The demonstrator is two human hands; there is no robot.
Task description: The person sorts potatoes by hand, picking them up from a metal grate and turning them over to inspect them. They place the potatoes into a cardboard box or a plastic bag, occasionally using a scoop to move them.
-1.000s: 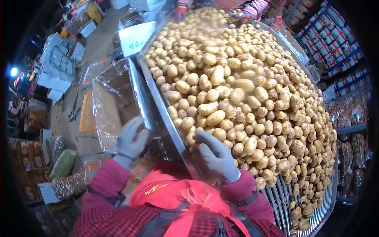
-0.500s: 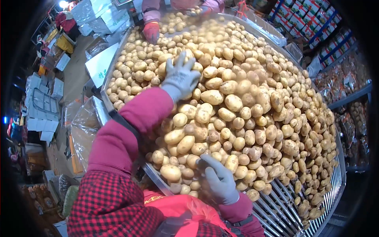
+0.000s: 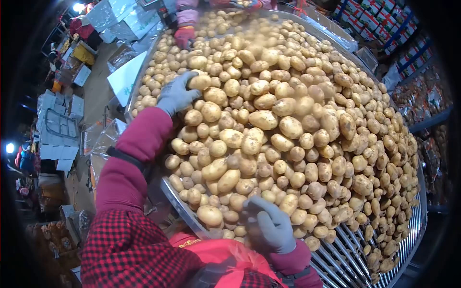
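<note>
My left hand (image 3: 178, 93), in a grey glove, is at the left side of a large heap of potatoes (image 3: 297, 144). Its thumb and fingers close around an oval potato (image 3: 200, 82). Lower down, near the front edge, my right hand (image 3: 274, 225), also grey-gloved, hovers low over the potatoes with its thumb and forefinger apart. Brownish blur lies beside its palm, and its other fingers are partly hidden. The heap rests on a metal-edged sorting table (image 3: 180, 204), with slatted metal bars (image 3: 343, 257) showing at the lower right.
Across the table, another person's red-gloved hand (image 3: 184, 37) touches the potatoes. A white box (image 3: 126, 79) stands beyond the left rim. Stacked cartons (image 3: 374, 19) are at the upper right, above shelves of bagged goods (image 3: 420, 98). White crates (image 3: 60, 127) line the left.
My left hand has moved left and slightly down from the heap's middle, going from spread fingers to a grip on a potato. My right hand has shifted slightly down. The view has tilted a little.
</note>
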